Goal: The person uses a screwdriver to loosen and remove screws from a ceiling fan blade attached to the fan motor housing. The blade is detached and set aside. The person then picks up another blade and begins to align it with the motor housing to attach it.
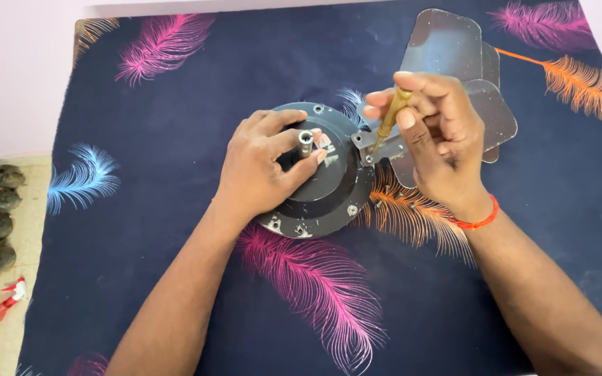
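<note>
Two hands work: left hand (263, 163) grips the fan motor (322, 177); right hand (440, 136), at three o'clock, fingers pinching a screwdriver (388, 122)

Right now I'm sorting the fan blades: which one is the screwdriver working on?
The lowest blade, whose metal bracket meets the dark motor housing. The right hand holds the screwdriver tip there; the other blades are stacked behind.

You've got a dark grey round motor housing (329, 182) on a navy cloth (175, 139) printed with pink, orange and blue feathers, a yellowish-handled screwdriver (390, 118), greyish metal blades (447, 45) and a red wrist thread (481, 221).
</note>
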